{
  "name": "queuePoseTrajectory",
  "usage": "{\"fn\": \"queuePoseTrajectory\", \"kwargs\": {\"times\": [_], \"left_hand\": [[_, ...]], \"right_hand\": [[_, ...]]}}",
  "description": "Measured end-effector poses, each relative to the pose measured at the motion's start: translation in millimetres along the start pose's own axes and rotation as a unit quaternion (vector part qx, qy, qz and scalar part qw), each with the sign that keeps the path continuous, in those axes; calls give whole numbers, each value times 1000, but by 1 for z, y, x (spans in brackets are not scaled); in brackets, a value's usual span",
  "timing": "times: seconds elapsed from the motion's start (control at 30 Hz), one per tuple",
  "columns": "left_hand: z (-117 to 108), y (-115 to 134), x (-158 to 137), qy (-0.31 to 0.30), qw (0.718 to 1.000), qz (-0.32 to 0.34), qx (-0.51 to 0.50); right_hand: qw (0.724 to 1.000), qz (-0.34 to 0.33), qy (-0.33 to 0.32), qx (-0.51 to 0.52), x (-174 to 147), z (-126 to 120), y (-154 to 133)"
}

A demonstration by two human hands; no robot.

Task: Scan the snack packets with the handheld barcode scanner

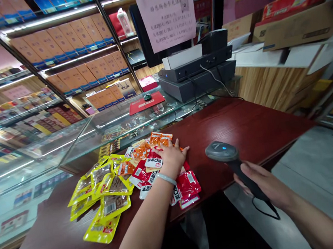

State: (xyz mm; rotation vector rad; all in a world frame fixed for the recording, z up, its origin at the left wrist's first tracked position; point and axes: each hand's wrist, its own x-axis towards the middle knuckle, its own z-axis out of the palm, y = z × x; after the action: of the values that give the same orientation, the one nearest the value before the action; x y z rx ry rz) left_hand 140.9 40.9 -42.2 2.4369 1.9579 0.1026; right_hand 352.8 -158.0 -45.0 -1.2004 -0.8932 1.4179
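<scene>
My left hand (172, 155), with a pale bracelet at the wrist, lies with fingers spread on a heap of small snack packets. Red-and-white packets (141, 172) sit under and beside it, and orange packets (141, 150) lie just past the fingertips. To the left is a pile of yellow-edged packets (112, 203) with brown contents showing through clear fronts. My right hand (257, 180) is wrapped round the handle of a dark barcode scanner (223, 151). A small blue light glows on the scanner's head, which points left over the table. Its cord loops below the handle.
The packets rest on a dark red wooden table (222, 122). Behind it stand a glass display counter (82, 145), a red mouse pad (155, 102) with a mouse, and a cash drawer (198, 83) with cables. Cardboard boxes (299, 27) are stacked at right; stocked shelves line the left.
</scene>
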Motion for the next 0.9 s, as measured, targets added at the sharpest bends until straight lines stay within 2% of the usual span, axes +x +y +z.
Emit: {"fn": "queuePoseTrajectory", "kwargs": {"times": [0.23,0.33,0.4,0.47,0.57,0.63,0.73,0.8,0.9], "left_hand": [[-9,-13,-4,-8,1000,-8,15],[-20,-12,-5,6,999,15,32],[-28,-12,-14,25,997,56,41],[-36,-13,-31,16,992,116,42],[-37,-19,-70,-65,969,239,30],[-30,-25,-95,-92,948,304,23],[-15,-30,-110,-43,956,288,28],[-7,-29,-103,0,965,259,32],[-4,-24,-79,19,974,224,34]], "right_hand": [[999,-9,-34,0,8,2,0],[999,-12,-38,-4,9,1,4],[999,-13,-39,-2,8,1,7],[999,-13,-39,-1,5,0,9],[999,-12,-39,0,0,-1,9],[999,-10,-37,1,-3,-2,9],[999,-12,-32,-10,-5,-3,8],[999,-13,-29,-24,-3,-3,7],[998,-13,-34,-56,6,-7,-4]]}}
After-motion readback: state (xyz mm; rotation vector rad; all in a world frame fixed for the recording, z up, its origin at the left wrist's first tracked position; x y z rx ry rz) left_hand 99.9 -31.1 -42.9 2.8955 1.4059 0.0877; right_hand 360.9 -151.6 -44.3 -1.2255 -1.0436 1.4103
